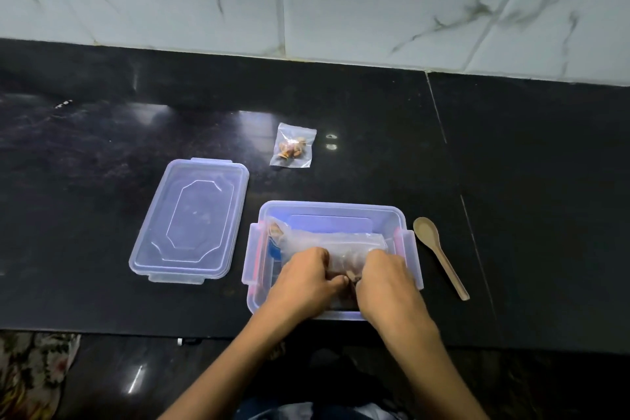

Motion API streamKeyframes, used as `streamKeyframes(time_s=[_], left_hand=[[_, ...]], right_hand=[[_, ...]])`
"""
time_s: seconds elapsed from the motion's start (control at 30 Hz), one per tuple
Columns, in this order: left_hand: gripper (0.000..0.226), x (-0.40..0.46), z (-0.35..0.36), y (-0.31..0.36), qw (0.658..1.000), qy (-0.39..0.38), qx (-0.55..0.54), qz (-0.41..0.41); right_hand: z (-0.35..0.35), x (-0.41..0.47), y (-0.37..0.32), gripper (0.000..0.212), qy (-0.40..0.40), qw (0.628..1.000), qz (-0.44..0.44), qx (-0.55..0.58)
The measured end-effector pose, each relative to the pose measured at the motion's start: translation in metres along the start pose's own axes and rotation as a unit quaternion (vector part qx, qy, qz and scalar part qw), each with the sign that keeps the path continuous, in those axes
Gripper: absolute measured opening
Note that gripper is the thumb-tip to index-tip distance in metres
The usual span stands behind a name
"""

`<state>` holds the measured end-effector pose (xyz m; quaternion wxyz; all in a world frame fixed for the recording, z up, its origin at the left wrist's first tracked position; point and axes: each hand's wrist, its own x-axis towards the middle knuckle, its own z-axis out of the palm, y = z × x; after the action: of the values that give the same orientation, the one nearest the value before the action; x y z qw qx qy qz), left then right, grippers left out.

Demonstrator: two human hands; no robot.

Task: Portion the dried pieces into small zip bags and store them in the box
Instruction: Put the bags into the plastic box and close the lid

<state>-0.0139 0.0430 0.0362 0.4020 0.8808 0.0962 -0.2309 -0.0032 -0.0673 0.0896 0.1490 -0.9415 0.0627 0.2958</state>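
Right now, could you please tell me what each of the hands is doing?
Left hand: fingers curled on a clear bag inside the box.
Right hand: grips the same bag from the other side.

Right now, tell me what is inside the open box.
The box holds clear zip bags with brownish pieces. Both hands, left hand and right hand, cover the near part.

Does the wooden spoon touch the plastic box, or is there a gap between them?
Apart. The head view shows a strip of dark counter between the wooden spoon and the right latch of the plastic box.
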Motion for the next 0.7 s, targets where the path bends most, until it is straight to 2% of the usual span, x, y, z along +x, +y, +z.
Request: streamKeyframes(time_s=[0.17,0.27,0.4,0.6,0.7], left_hand=[[0.037,-0.002,0.003,0.004,0.997,0.031,0.064,-0.027],[0.032,-0.005,0.005,0.006,0.991,0.063,0.105,-0.053],[0.026,-0.007,0.002,0.008,0.991,0.067,0.097,-0.061],[0.021,-0.013,-0.006,0.012,0.994,0.074,0.052,-0.055],[0.022,-0.017,-0.021,0.018,0.991,0.116,0.05,-0.034]], right_hand=[[0.012,0.006,-0.007,0.021,0.018,0.997,0.067,0.014],[0.017,0.007,-0.009,0.022,0.038,0.997,0.068,0.001],[0.019,0.01,-0.009,0.024,0.055,0.996,0.074,0.004],[-0.01,-0.007,-0.001,0.029,0.1,0.995,-0.008,-0.003],[-0.024,-0.003,-0.007,0.03,0.118,0.992,-0.047,0.004]])
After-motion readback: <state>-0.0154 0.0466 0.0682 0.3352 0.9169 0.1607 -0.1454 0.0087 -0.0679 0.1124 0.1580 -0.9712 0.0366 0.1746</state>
